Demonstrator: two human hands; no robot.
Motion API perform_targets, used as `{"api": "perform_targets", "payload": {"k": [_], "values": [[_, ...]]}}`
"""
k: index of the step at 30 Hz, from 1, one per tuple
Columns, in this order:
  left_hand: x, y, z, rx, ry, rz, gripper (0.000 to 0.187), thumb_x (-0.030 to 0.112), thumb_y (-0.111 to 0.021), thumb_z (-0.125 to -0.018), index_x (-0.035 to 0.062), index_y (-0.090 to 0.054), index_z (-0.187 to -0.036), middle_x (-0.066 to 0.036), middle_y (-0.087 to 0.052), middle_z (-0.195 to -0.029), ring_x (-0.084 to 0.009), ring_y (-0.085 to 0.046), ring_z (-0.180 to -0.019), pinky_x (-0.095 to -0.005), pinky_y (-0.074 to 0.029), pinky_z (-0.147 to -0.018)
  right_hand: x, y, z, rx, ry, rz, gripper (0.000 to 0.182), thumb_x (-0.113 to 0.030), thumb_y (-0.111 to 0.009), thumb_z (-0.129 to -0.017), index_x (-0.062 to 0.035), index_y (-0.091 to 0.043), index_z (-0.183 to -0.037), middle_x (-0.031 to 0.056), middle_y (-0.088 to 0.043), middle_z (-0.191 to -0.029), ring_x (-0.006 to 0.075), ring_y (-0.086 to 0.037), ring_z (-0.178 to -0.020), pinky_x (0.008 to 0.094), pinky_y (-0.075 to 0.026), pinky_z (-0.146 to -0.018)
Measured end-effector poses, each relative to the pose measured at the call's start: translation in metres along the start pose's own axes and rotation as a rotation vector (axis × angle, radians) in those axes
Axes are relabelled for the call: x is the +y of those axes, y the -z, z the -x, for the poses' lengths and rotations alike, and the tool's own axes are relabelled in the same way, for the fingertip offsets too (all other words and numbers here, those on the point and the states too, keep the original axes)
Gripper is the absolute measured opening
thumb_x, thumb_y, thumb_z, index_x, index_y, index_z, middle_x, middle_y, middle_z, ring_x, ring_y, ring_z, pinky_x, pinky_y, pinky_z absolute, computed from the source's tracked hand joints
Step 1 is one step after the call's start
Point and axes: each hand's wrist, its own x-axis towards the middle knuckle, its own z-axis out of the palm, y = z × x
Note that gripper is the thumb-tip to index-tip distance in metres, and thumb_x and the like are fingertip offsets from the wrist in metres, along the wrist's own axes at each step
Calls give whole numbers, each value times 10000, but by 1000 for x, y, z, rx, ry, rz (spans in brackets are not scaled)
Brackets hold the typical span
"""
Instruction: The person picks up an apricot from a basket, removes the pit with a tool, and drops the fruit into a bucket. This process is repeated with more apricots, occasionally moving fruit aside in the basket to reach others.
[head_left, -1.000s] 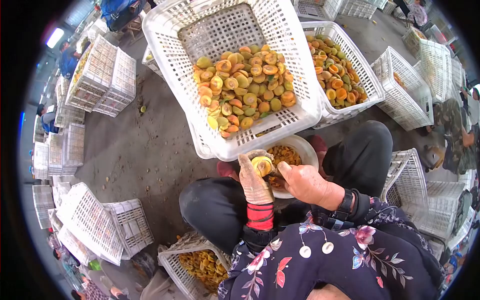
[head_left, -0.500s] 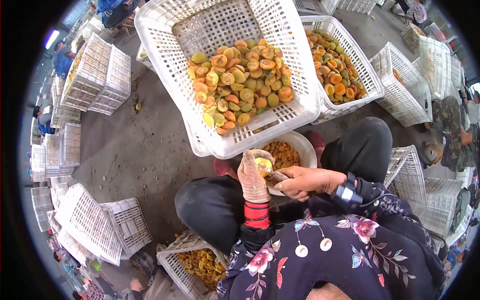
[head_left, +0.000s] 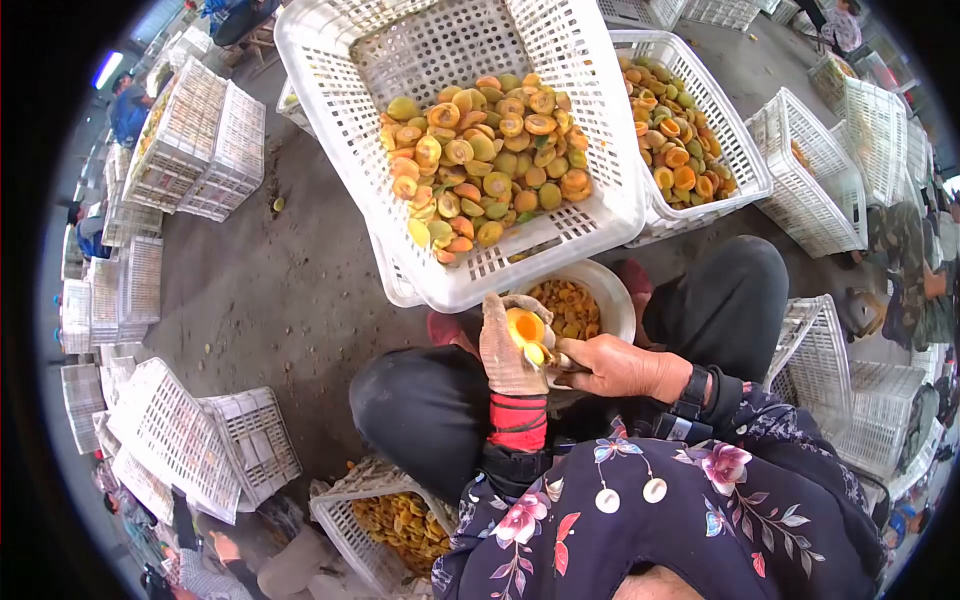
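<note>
My gloved left hand (head_left: 505, 350) holds a yellow apricot (head_left: 526, 326) cut open, its flesh facing up. My bare right hand (head_left: 622, 366) grips a small tool (head_left: 552, 357) whose tip is at the fruit. Both hands are over a white bowl (head_left: 612, 295) holding pits, between my knees. Just beyond the bowl, a tilted white crate (head_left: 590, 235) holds several apricot halves (head_left: 485, 160).
A second white crate (head_left: 745, 170) with fruit sits to the right of the first. Another crate of fruit (head_left: 345, 525) lies low at my left. Stacks of white crates (head_left: 190, 140) stand on the concrete floor at left, and more crates (head_left: 830, 380) crowd the right. Other people sit at the edges.
The fruit in my left hand now lies open showing its flesh. My right hand has shifted slightly, with the tool still at the fruit.
</note>
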Motion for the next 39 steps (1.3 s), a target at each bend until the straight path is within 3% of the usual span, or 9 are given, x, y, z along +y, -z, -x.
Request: {"api": "perform_targets", "payload": {"k": [8, 11, 12, 21, 22, 25, 29, 35, 39], "values": [[-9, 6, -14, 225, -181, -73, 438, 469, -480, -1002, 68, -604, -878, -88, -635, -705, -152, -533, -496, -234, -385, -417, 16, 0, 19, 179, -211, 406, 233, -170, -655, -836, -29, -515, -958, 211, -616, -700, 443, -614, -682, 502, -502, -623], [-28, 17, -21, 69, -285, -342, 426, 368, -436, -1041, 2, -620, -1156, -128, -666, -1106, -182, -620, -997, -292, -496, -865, 3, 9, -1, 437, -186, 225, 232, -158, -652, -816, -6, -525, -936, 245, -609, -734, 466, -598, -733, 495, -494, -639], [-25, 16, -19, -31, -210, -490, 430, 323, -409, -1056, -15, -574, -1265, -107, -603, -1271, -184, -523, -1202, -307, -384, -1045, 5, 10, -9, 458, -170, 176, 240, -159, -652, -813, -3, -527, -944, 256, -608, -757, 472, -594, -768, 493, -489, -653], [-49, 29, -34, -282, -760, -1035, 405, 245, -469, -1037, 1, -488, -1360, -125, -569, -1287, -215, -552, -1172, -328, -446, -1008, 3, 36, -12, 347, -152, -61, 233, -101, -645, -746, 7, -597, -947, 221, -613, -810, 312, -590, -710, 400, -485, -692], [-44, 13, -26, -203, -353, -568, 411, 291, -476, -1032, 5, -512, -1325, -141, -602, -1221, -229, -596, -1089, -332, -483, -953, 8, 42, -12, 468, -113, -30, 202, -89, -655, -742, 8, -611, -913, 194, -606, -773, 222, -547, -671, 380, -482, -655], [-3, -4, 0, -21, -2, -259, 426, 336, -467, -1030, -2, -533, -1282, -138, -630, -1142, -213, -619, -991, -305, -517, -850, -17, 105, -15, 787, -213, 158, 160, -73, -655, -806, 10, -621, -938, 104, -675, -786, 155, -617, -656, 314, -507, -648], [-4, 3, -3, 154, -179, -202, 397, 348, -454, -1032, 31, -565, -1244, -93, -671, -1013, -142, -636, -694, -264, -516, -628, 14, 162, -35, 1163, -101, 391, 303, -139, -704, -850, 9, -607, -1096, 135, -700, -923, 143, -654, -783, 300, -524, -701], [-11, 29, -7, 148, -372, -651, 407, 333, -434, -1043, 4, -528, -1264, -103, -631, -1123, -194, -647, -890, -303, -532, -755, -6, 77, -169, 519, -427, -345, 217, -279, -697, -888, -76, -628, -918, -28, -521, -604, 92, -456, -467, 243, -392, -452], [-13, 35, -11, 234, -307, -215, 399, 318, -432, -1043, 4, -526, -1271, -118, -623, -1148, -208, -637, -959, -322, -526, -811, 35, 34, -241, 496, -285, -647, 222, -246, -676, -893, -48, -584, -853, 9, -516, -606, 87, -436, -424, 257, -352, -397]]}}
